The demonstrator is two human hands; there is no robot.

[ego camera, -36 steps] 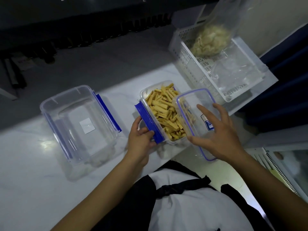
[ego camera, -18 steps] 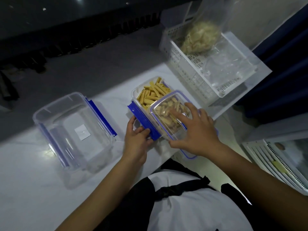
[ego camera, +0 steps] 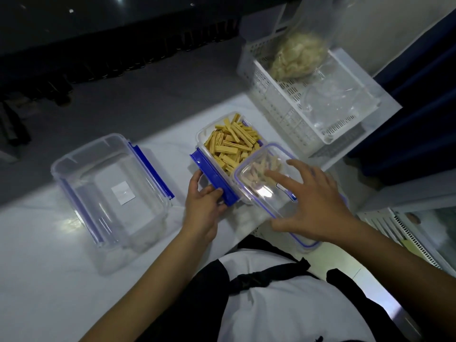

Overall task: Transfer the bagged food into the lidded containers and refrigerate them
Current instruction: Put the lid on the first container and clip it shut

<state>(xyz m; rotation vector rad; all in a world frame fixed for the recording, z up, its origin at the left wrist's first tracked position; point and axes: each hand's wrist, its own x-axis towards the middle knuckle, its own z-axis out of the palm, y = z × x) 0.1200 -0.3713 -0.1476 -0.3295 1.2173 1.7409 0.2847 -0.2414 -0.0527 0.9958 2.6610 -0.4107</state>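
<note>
White marble-look surface (ego camera: 37, 243), dim room. Clear rectangular container of yellow food sticks (ego camera: 229, 144) at centre, long axis 11–5 o'clock. Left hand (ego camera: 203, 206) grips blue side latch (ego camera: 213, 180). Right hand (ego camera: 313, 206), fingers spread, presses clear blue-rimmed lid (ego camera: 261, 191), which overhangs container toward 5 o'clock; judged must slide toward 11.

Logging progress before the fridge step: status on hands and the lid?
Left hand grips the blue latch. Right hand flat on clear lid, lid only half over filled container. Nothing blocking.
</note>
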